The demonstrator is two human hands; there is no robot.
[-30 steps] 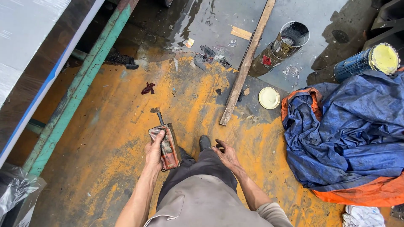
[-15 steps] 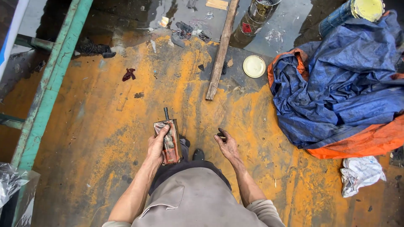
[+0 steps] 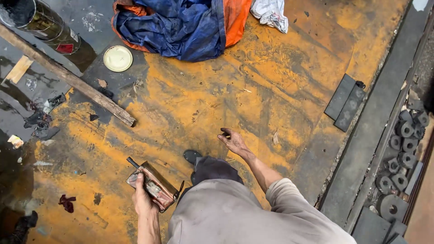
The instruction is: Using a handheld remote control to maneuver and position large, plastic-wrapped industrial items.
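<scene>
Over the orange-stained floor [image 3: 280, 63], a rusty brush-like tool [image 3: 152, 186] is gripped by the left hand [image 3: 143, 199]; the right hand [image 3: 233, 141] apparently pinches something small and dark.

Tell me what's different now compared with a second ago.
The view has swung round: the blue tarp, round lid and wooden plank now sit toward the upper left, and dark metal rings show at right. The left hand still grips the reddish tool; the right hand stays empty, held out over the orange floor.

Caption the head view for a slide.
Left hand grips a rusty block-shaped tool; right hand hangs over the orange-stained floor.
</scene>
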